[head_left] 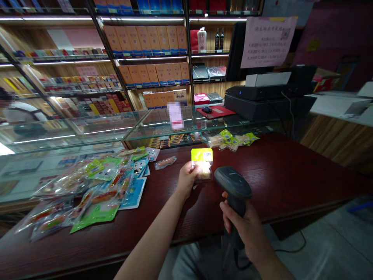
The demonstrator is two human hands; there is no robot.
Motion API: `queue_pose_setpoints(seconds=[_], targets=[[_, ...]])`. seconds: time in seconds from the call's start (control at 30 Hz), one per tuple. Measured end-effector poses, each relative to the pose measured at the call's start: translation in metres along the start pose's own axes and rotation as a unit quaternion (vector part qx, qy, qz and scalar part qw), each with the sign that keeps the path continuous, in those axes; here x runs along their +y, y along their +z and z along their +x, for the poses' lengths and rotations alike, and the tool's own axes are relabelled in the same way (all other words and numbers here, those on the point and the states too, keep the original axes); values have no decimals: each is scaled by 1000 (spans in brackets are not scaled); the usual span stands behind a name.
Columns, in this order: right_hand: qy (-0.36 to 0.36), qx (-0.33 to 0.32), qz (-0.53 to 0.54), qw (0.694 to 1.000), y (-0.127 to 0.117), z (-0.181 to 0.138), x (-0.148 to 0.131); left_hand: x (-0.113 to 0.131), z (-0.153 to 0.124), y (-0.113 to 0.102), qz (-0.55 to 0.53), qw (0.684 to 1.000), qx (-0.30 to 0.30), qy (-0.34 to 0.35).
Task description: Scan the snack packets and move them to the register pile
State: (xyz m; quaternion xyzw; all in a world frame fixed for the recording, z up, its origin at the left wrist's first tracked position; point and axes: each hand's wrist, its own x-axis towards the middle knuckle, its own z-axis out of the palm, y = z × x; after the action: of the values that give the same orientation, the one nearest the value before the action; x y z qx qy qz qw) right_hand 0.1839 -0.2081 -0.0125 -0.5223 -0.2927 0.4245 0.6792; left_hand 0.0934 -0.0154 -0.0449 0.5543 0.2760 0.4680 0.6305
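My left hand (186,179) holds up a small snack packet (202,162) with a yellow-green top and a white barcode label, above the dark red wooden counter (291,175). My right hand (243,227) grips the handle of a black barcode scanner (233,184), whose head sits just right of the packet and points toward it. A cable hangs from the scanner's handle.
A heap of snack packets (96,190) lies on the counter's left part, a smaller group (233,139) at its far edge. Behind stand glass display cases (151,124), stocked shelves and a black register (268,97). A person (20,112) is at far left.
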Motion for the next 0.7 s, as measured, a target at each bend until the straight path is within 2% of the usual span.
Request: queue_pose_setpoints(seconds=[0.1, 0.27, 0.53, 0.7], targets=[[4, -5, 1, 1000, -1, 1, 2, 0, 0, -1, 5, 1000, -4, 3], [13, -2, 19, 1000, -2, 2, 3, 4, -5, 4, -52, 998, -12, -15], [18, 6, 29, 999, -9, 4, 3, 8, -6, 8, 6, 998, 58, 34], [12, 9, 25, 1000, -17, 4, 1, 7, -5, 3, 12, 997, 73, 15]])
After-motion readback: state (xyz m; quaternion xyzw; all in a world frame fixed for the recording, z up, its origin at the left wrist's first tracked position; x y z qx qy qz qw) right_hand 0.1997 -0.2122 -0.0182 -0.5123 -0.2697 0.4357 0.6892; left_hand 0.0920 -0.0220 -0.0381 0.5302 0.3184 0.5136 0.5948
